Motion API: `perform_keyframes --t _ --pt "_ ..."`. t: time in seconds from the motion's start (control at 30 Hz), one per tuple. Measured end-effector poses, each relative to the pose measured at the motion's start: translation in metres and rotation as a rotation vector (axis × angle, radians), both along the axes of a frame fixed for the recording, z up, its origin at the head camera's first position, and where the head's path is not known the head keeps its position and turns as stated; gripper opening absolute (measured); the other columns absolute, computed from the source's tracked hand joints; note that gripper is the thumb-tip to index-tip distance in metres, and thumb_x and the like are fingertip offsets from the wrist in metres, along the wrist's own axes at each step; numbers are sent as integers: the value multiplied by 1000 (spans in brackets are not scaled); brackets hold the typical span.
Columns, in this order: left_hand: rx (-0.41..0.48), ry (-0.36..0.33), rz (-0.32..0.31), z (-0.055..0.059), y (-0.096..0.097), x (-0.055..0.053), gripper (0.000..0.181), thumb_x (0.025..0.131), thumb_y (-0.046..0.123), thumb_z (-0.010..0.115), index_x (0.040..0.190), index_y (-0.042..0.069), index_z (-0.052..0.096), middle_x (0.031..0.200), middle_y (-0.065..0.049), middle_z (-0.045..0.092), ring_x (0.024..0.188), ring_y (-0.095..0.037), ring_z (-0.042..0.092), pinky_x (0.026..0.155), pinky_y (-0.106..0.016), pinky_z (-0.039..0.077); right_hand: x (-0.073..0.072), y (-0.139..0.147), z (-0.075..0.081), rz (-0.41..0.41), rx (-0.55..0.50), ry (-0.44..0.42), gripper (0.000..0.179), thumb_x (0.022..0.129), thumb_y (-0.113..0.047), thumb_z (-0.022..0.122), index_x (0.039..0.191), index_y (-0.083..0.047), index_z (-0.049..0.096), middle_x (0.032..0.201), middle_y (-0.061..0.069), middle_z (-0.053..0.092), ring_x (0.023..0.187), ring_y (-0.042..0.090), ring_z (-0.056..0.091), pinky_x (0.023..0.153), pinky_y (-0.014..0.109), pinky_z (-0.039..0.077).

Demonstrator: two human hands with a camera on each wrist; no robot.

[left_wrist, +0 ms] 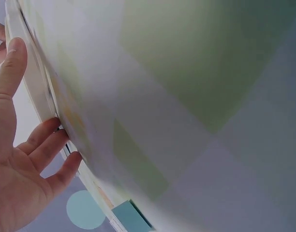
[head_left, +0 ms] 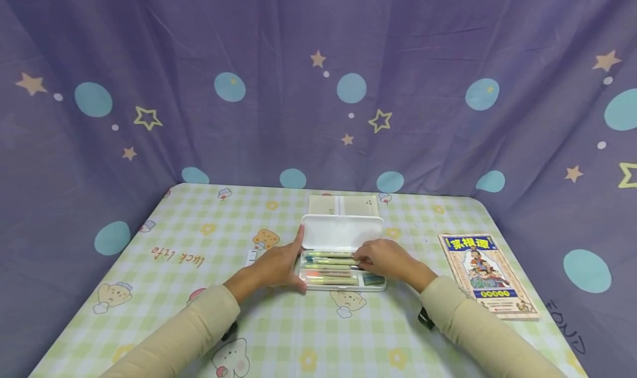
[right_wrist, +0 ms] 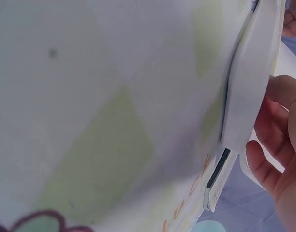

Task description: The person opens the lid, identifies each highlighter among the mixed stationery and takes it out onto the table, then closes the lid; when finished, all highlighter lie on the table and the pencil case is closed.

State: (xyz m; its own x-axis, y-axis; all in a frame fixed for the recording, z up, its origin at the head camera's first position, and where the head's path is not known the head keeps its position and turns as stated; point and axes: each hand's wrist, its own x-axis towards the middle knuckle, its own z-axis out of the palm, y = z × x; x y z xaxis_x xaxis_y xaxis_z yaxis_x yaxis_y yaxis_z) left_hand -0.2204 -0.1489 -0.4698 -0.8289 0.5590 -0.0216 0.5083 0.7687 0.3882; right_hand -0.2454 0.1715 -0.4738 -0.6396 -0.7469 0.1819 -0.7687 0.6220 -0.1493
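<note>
A white pencil case lies on the table with its lid raised. Inside it are several pens, mostly pale green, one with an orange part, and a dark greenish block at the lower right. My left hand rests against the case's left side, thumb and fingers spread; the left wrist view shows this hand with its fingertips touching the side. My right hand reaches over the right end, fingers bent down among the pen ends. Its fingertips are hidden there; in the right wrist view the hand is beside the case wall.
Behind the lid lies a cream notebook. A comic-style book with a blue title band lies on the right. A small white item is partly behind my left hand. A purple curtain stands behind the checked tablecloth.
</note>
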Motion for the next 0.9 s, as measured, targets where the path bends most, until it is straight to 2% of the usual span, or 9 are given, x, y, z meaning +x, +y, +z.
perform_keyframes --t 0.2,0.47,0.73,0.9 --pt "0 -2 7 1 0 1 154 61 57 91 161 0 -11 132 -6 67 114 -22 67 102 -40 51 -1 4 1 32 -10 34 26 87 -11 78 112 -18 80 80 -8 64 62 0 48 59 20 45" --pt "-29 -1 9 -1 1 1 153 62 60 89 161 1 -11 135 -6 66 114 -24 67 102 -39 52 1 13 1 48 -23 112 26 88 -8 75 111 -18 81 82 -4 65 66 6 55 59 21 48" --pt "-13 5 12 -1 1 1 153 62 59 90 161 0 -10 134 -6 66 112 -23 68 101 -40 52 1 27 4 -10 -77 74 29 87 -4 75 111 -18 81 85 -6 66 73 6 57 66 25 51" --pt "-7 17 -4 -1 0 0 153 61 59 90 161 -2 -10 132 -6 67 112 -23 68 102 -40 52 1 38 5 -15 -127 55 27 87 -3 75 110 -16 81 85 -5 67 75 8 58 68 26 51"
